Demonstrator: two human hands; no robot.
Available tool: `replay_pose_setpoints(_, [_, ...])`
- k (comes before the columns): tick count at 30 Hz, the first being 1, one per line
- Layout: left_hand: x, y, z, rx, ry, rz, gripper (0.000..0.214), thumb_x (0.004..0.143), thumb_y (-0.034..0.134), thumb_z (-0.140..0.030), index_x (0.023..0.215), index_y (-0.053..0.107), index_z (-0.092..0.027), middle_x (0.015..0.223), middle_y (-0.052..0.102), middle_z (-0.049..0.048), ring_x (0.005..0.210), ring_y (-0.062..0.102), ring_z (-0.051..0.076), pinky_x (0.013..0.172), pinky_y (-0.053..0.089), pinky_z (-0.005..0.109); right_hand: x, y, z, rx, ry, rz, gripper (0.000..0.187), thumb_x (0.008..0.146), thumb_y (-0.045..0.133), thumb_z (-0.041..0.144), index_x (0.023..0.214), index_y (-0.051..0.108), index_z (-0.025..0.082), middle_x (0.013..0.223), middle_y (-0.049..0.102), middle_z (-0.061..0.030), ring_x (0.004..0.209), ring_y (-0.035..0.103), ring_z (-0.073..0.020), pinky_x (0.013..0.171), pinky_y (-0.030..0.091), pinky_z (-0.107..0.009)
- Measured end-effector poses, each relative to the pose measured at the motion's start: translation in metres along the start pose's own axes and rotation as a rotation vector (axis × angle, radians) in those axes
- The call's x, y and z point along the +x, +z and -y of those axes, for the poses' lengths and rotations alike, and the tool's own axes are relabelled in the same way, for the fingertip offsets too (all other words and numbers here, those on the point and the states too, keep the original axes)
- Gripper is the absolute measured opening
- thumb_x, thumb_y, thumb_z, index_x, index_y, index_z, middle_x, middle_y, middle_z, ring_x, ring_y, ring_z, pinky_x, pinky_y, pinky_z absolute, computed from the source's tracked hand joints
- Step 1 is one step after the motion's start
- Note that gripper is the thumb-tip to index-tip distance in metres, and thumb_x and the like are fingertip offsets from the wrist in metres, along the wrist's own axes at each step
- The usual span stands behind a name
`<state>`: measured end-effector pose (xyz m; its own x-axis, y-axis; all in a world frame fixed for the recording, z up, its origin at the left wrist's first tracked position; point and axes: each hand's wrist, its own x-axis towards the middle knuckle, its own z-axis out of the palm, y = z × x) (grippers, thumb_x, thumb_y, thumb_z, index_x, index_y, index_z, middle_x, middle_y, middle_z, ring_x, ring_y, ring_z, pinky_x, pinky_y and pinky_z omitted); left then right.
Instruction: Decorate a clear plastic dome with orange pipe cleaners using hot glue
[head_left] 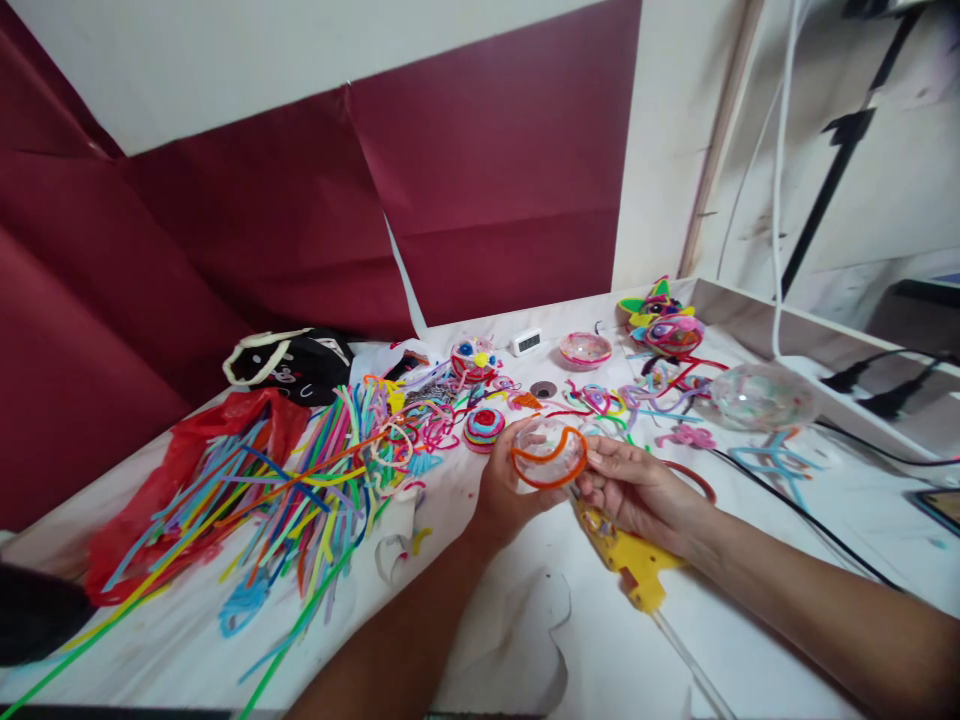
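Note:
My left hand (pixel 500 497) is closed around the side of a small clear plastic bowl (pixel 541 440), held above the table. An orange pipe cleaner (pixel 551 484) runs along the bowl's rim, and a curved stretch of it crosses the bowl. At the bowl's right edge, the fingers of my right hand (pixel 634 487) pinch the orange pipe cleaner; the exact grip is partly hidden. Under my right forearm lies a yellow hot glue gun (pixel 637 562), partly covered. Just behind my left hand sits a coiled disc of red, blue and pink pipe cleaner (pixel 484 428).
Loose colourful pipe cleaners (pixel 322 500) spread at left beside a red plastic bag (pixel 142 530). Behind are a black pouch (pixel 292 368), a white digital display (pixel 526 342) and a pink-rimmed bowl (pixel 586 350). A larger clear bowl (pixel 761 397) and black cables (pixel 810 545) lie at right.

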<state>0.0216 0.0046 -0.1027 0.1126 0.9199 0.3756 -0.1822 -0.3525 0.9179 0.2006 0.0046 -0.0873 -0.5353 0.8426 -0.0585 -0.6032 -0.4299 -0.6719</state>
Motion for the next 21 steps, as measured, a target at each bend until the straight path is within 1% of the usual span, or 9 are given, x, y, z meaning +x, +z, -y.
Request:
replay_pose_setpoints(3, [0.002, -0.004, 0.006, 0.054, 0.052, 0.020, 0.079, 0.054, 0.082, -0.017, 0.123, 0.046, -0.023, 0.127, 0.055, 0.0088, 0.118, 0.051, 0.025, 0.099, 0.042, 0.038, -0.002, 0.001, 0.002, -0.015, 0.002, -0.022, 0.009, 0.079, 0.064, 0.015, 0.088, 0.062, 0.013, 0.074, 0.067, -0.0039, 0.062, 0.065, -0.0113, 0.055, 0.051, -0.019])
replay_pose_setpoints(5, [0.003, -0.006, 0.007, 0.065, 0.055, 0.014, 0.077, 0.057, 0.081, -0.021, 0.124, 0.044, -0.024, 0.127, 0.055, 0.0091, 0.118, 0.052, 0.026, 0.098, 0.043, 0.038, -0.002, 0.002, 0.005, -0.053, -0.003, -0.051, 0.011, 0.079, 0.063, 0.017, 0.090, 0.062, 0.013, 0.079, 0.068, -0.0059, 0.063, 0.065, -0.0125, 0.056, 0.051, -0.020])
replay_pose_setpoints(8, [0.005, -0.007, 0.007, 0.075, 0.037, -0.018, 0.077, 0.057, 0.082, -0.026, 0.124, 0.043, -0.023, 0.124, 0.057, 0.0103, 0.116, 0.053, 0.027, 0.097, 0.045, 0.039, -0.001, 0.000, 0.010, -0.146, -0.034, -0.115, 0.012, 0.081, 0.061, 0.020, 0.091, 0.062, 0.012, 0.082, 0.069, -0.0076, 0.063, 0.065, -0.0125, 0.054, 0.051, -0.020])
replay_pose_setpoints(10, [0.005, -0.008, 0.007, 0.068, 0.020, -0.039, 0.078, 0.057, 0.082, -0.028, 0.124, 0.043, -0.022, 0.125, 0.057, 0.0107, 0.117, 0.053, 0.028, 0.097, 0.045, 0.040, 0.001, -0.003, 0.016, -0.187, -0.068, -0.156, 0.012, 0.081, 0.062, 0.021, 0.090, 0.062, 0.013, 0.079, 0.068, -0.0060, 0.062, 0.064, -0.0112, 0.054, 0.050, -0.019])
replay_pose_setpoints(12, [0.006, -0.008, 0.008, 0.052, 0.009, -0.057, 0.077, 0.056, 0.082, -0.029, 0.123, 0.044, -0.022, 0.126, 0.056, 0.0107, 0.119, 0.051, 0.029, 0.098, 0.044, 0.041, 0.002, -0.006, 0.023, -0.202, -0.110, -0.192, 0.010, 0.080, 0.063, 0.022, 0.086, 0.062, 0.014, 0.071, 0.065, -0.0027, 0.058, 0.061, -0.0092, 0.053, 0.049, -0.018])
replay_pose_setpoints(15, [0.007, -0.010, 0.011, 0.023, 0.005, -0.068, 0.076, 0.057, 0.082, -0.029, 0.123, 0.045, -0.023, 0.127, 0.055, 0.0102, 0.120, 0.050, 0.029, 0.100, 0.042, 0.042, 0.002, -0.010, 0.038, -0.249, -0.204, -0.230, 0.011, 0.077, 0.067, 0.025, 0.079, 0.062, 0.016, 0.062, 0.061, 0.0012, 0.052, 0.056, -0.0076, 0.050, 0.046, -0.018])
replay_pose_setpoints(18, [0.010, -0.012, 0.014, -0.007, 0.006, -0.074, 0.073, 0.059, 0.080, -0.029, 0.123, 0.046, -0.023, 0.127, 0.055, 0.0094, 0.119, 0.051, 0.028, 0.101, 0.041, 0.043, 0.001, -0.010, 0.054, -0.423, -0.357, -0.273, 0.017, 0.074, 0.070, 0.030, 0.078, 0.062, 0.016, 0.060, 0.059, 0.0019, 0.052, 0.053, -0.0077, 0.050, 0.044, -0.019])
replay_pose_setpoints(20, [0.012, -0.014, 0.017, -0.019, 0.017, -0.081, 0.072, 0.060, 0.080, -0.029, 0.123, 0.047, -0.023, 0.126, 0.056, 0.0096, 0.118, 0.052, 0.028, 0.101, 0.042, 0.044, -0.001, -0.011, 0.063, -0.620, -0.429, -0.296, 0.019, 0.073, 0.070, 0.033, 0.078, 0.062, 0.017, 0.059, 0.059, 0.0021, 0.053, 0.053, -0.0084, 0.052, 0.043, -0.020])
replay_pose_setpoints(21, [0.012, -0.014, 0.018, -0.021, 0.026, -0.081, 0.072, 0.059, 0.080, -0.029, 0.123, 0.047, -0.023, 0.125, 0.057, 0.0099, 0.117, 0.053, 0.029, 0.100, 0.042, 0.044, -0.002, -0.012, 0.067, -0.728, -0.443, -0.300, 0.019, 0.073, 0.070, 0.035, 0.077, 0.062, 0.017, 0.059, 0.058, 0.0022, 0.053, 0.052, -0.0089, 0.052, 0.043, -0.021])
